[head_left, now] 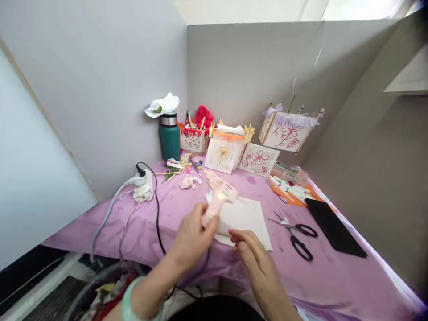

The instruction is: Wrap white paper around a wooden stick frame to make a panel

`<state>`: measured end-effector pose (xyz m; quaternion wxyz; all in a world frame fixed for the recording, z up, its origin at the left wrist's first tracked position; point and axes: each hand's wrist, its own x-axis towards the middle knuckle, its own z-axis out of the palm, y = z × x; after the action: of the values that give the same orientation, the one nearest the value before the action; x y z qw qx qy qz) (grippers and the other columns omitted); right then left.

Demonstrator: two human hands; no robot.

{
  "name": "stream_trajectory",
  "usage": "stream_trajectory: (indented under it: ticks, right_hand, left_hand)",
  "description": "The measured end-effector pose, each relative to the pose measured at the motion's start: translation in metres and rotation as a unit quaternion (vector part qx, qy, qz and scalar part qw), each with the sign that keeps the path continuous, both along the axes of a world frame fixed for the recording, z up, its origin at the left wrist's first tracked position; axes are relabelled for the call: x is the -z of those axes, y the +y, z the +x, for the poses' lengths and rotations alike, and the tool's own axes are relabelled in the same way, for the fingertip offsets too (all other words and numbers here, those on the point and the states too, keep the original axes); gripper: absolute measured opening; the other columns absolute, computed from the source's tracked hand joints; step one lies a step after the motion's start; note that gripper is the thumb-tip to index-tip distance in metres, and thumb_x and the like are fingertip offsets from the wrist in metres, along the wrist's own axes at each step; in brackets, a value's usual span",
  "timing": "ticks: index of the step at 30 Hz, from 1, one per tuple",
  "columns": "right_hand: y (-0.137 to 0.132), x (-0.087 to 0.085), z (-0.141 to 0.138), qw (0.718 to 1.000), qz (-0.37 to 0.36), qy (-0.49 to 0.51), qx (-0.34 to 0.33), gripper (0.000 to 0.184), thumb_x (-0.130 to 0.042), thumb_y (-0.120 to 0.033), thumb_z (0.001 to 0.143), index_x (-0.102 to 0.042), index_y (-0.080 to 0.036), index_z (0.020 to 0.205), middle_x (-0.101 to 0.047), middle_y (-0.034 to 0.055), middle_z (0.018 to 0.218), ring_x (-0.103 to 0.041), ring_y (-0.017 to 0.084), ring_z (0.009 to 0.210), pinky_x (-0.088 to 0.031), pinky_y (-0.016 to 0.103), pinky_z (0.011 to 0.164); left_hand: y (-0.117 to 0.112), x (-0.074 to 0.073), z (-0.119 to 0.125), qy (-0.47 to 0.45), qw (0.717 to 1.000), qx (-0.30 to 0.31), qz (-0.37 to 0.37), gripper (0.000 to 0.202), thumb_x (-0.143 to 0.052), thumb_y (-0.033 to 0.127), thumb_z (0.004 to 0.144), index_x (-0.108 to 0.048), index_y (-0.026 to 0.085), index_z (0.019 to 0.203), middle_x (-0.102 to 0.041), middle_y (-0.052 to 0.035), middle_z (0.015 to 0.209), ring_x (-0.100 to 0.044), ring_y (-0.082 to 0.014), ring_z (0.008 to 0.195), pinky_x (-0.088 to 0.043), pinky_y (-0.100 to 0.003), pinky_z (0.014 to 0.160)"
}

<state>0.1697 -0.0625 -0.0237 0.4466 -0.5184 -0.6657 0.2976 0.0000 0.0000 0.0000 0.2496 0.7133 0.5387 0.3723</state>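
Note:
A pale pink hot glue gun [221, 191] is gripped by its handle in my left hand [194, 234], and motion blurs it slightly. Under it lie flat white square panels [249, 218] on the cloth. At their lower edge is my right hand [249, 254], its fingers loosely bent and nothing visible in them; whether the fingertips touch the panels I cannot tell. Black-handled scissors [296, 234] lie spread to the right of the panels.
A purple cloth [337, 281] covers the table. Behind stand a green bottle [170, 140], decorated paper lanterns [287, 131] and a drawn panel [259, 158]. Markers [290, 189] and a black phone-like slab [334, 227] lie right. A power strip [143, 185] with cords sits left.

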Motion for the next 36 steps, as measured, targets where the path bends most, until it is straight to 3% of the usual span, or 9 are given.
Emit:
stream_trajectory:
  ticks: [4, 7, 11, 13, 15, 17, 21, 26, 36]
  right_hand:
    - [-0.003, 0.007, 0.024, 0.999, 0.003, -0.031, 0.045, 0.029, -0.041, -0.040, 0.097, -0.064, -0.023, 0.100, -0.064, 0.0038, 0.096, -0.062, 0.016, 0.088, -0.049, 0.026, 0.076]
    - [-0.006, 0.009, 0.040, 0.995, 0.025, -0.058, 0.077, 0.023, -0.046, -0.037, 0.096, -0.064, -0.023, 0.092, -0.063, 0.0040, 0.089, -0.061, 0.017, 0.082, -0.048, 0.027, 0.070]
    - [-0.009, 0.016, 0.061, 0.976, 0.124, -0.145, 0.104, 0.011, -0.051, -0.026, 0.093, -0.062, -0.021, 0.093, -0.060, 0.0051, 0.088, -0.058, 0.018, 0.079, -0.047, 0.031, 0.070]
    - [-0.011, 0.022, 0.070, 0.955, 0.181, -0.207, 0.114, 0.008, -0.053, -0.019, 0.091, -0.061, -0.020, 0.094, -0.059, 0.0065, 0.090, -0.057, 0.019, 0.083, -0.046, 0.034, 0.073]
    - [-0.013, 0.028, 0.074, 0.937, 0.214, -0.251, 0.116, 0.008, -0.055, -0.015, 0.089, -0.059, -0.019, 0.095, -0.058, 0.0078, 0.094, -0.055, 0.021, 0.087, -0.045, 0.036, 0.076]
    - [-0.013, 0.032, 0.075, 0.927, 0.228, -0.275, 0.115, 0.010, -0.057, -0.013, 0.087, -0.058, -0.018, 0.095, -0.057, 0.0085, 0.096, -0.053, 0.021, 0.088, -0.043, 0.038, 0.077]
    - [-0.009, 0.030, 0.071, 0.912, 0.245, -0.310, 0.113, 0.011, -0.056, -0.011, 0.087, -0.057, -0.017, 0.097, -0.057, 0.0089, 0.099, -0.052, 0.021, 0.090, -0.040, 0.040, 0.079]
    - [-0.001, 0.025, 0.070, 0.900, 0.236, -0.354, 0.096, 0.005, -0.054, -0.014, 0.089, -0.058, -0.018, 0.090, -0.060, 0.0077, 0.102, -0.052, 0.022, 0.090, -0.036, 0.040, 0.079]
    - [0.003, 0.027, 0.069, 0.904, 0.222, -0.357, 0.075, 0.007, -0.053, -0.014, 0.090, -0.059, -0.017, 0.092, -0.062, 0.0060, 0.102, -0.050, 0.021, 0.090, -0.035, 0.040, 0.081]
  left_hand:
    - [0.064, -0.013, -0.029, 0.187, 0.967, -0.173, -0.015, 0.029, -0.042, 0.037, 0.089, -0.055, 0.017, 0.105, -0.070, -0.0092, 0.092, -0.066, -0.0257, 0.087, -0.046, -0.032, 0.070]
    - [0.091, -0.012, -0.044, 0.294, 0.937, -0.191, -0.012, 0.037, -0.039, 0.043, 0.090, -0.056, 0.015, 0.108, -0.069, -0.0138, 0.096, -0.066, -0.0299, 0.090, -0.047, -0.035, 0.070]
    - [0.090, -0.007, -0.054, 0.341, 0.916, -0.209, 0.018, 0.041, -0.039, 0.043, 0.091, -0.061, 0.010, 0.103, -0.063, -0.0235, 0.107, -0.063, -0.0390, 0.094, -0.047, -0.046, 0.072]
    - [0.077, -0.005, -0.052, 0.337, 0.912, -0.216, 0.087, 0.042, -0.039, 0.043, 0.092, -0.059, 0.010, 0.109, -0.058, -0.0226, 0.116, -0.059, -0.0388, 0.102, -0.047, -0.047, 0.075]
    - [0.058, -0.001, -0.044, 0.288, 0.922, -0.141, 0.218, 0.034, -0.043, 0.040, 0.092, -0.059, 0.014, 0.108, -0.059, -0.0158, 0.113, -0.057, -0.0324, 0.105, -0.046, -0.043, 0.082]
    - [0.037, 0.004, -0.029, 0.232, 0.930, 0.025, 0.284, 0.023, -0.049, 0.034, 0.091, -0.060, 0.017, 0.102, -0.061, -0.0101, 0.106, -0.056, -0.0256, 0.102, -0.045, -0.039, 0.088]
    - [0.008, 0.016, 0.008, 0.214, 0.921, 0.201, 0.256, 0.022, -0.058, 0.021, 0.085, -0.058, 0.018, 0.107, -0.062, -0.0067, 0.105, -0.051, -0.0238, 0.101, -0.042, -0.040, 0.089]
    - [0.007, 0.023, 0.027, 0.207, 0.923, 0.248, 0.211, 0.044, -0.061, 0.009, 0.077, -0.050, 0.015, 0.120, -0.063, -0.0063, 0.107, -0.046, -0.0257, 0.105, -0.039, -0.044, 0.093]
    - [0.012, 0.020, 0.030, 0.203, 0.926, 0.286, 0.139, 0.054, -0.064, 0.012, 0.076, -0.045, 0.019, 0.126, -0.060, -0.0049, 0.110, -0.046, -0.0238, 0.105, -0.039, -0.042, 0.092]
